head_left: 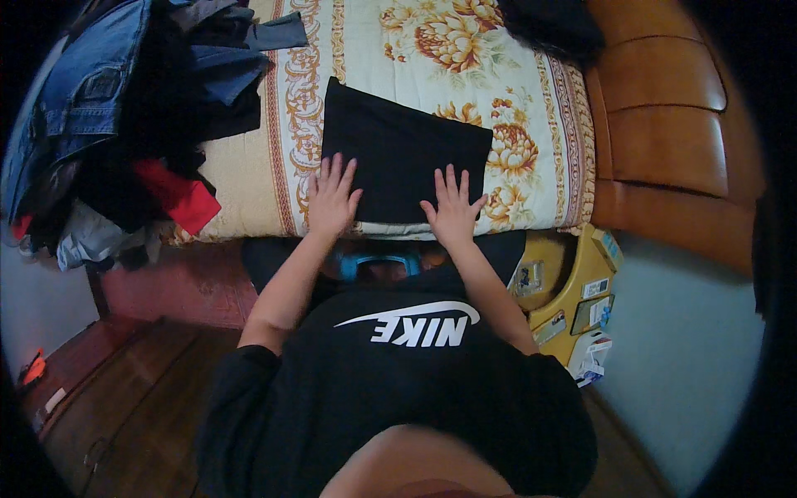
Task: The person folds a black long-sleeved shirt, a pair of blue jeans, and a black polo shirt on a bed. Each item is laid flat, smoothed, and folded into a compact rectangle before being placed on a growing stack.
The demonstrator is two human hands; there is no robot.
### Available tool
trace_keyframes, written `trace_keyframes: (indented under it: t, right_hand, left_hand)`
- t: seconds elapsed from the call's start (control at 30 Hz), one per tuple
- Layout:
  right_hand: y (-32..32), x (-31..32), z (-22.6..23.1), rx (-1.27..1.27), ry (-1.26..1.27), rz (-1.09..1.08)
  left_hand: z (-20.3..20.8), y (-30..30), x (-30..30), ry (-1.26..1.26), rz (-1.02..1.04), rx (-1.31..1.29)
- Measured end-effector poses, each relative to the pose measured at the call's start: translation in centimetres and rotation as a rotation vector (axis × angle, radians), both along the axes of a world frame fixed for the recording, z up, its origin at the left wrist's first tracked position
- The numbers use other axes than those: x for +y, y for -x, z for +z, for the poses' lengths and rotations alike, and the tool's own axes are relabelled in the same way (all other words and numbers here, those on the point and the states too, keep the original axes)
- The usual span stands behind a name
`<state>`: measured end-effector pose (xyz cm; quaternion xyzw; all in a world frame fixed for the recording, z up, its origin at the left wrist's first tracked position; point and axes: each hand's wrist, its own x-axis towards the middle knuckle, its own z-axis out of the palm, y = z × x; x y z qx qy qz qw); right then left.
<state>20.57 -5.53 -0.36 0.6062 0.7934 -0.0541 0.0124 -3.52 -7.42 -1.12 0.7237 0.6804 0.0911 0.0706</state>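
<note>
A black garment [407, 141] lies spread flat on the flowered bedspread [531, 216], its far edge slanting down to the right. What kind of garment it is I cannot make out. My left hand [332, 195] rests on its near left edge, fingers stretched out and slightly apart. On the near right part lies my right hand [452, 203], palm down with the fingers spread. Neither hand grips the cloth.
Left of the bedspread is a heap of clothes with blue jeans [83, 108] and a red piece [183, 199]. A brown leather headboard [664, 108] stands at the right. Below it is a yellow shelf [556, 307] with small packages. A dark bundle [556, 29] lies at the far right.
</note>
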Motion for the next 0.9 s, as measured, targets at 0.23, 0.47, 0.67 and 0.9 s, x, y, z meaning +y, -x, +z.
trace_keyframes:
  t: [0.23,0.47,0.67,0.9]
  right_hand:
    - [-4.4,5.4,-3.0,0.73,-0.113,-0.433]
    - [-5.0,14.4,1.0,1.268,0.776,-0.699]
    - [-7.5,16.2,5.4,1.269,0.839,-0.634]
    - [-6.3,12.4,15.0,1.007,-0.011,0.127]
  left_hand:
    - [-0.6,3.2,0.2,-0.055,0.15,-0.471]
    - [-0.3,4.9,15.4,0.269,0.478,-1.123]
    - [8.6,6.8,18.9,0.269,0.143,-0.884]
    - [17.8,9.3,12.6,-0.175,-0.227,-0.626]
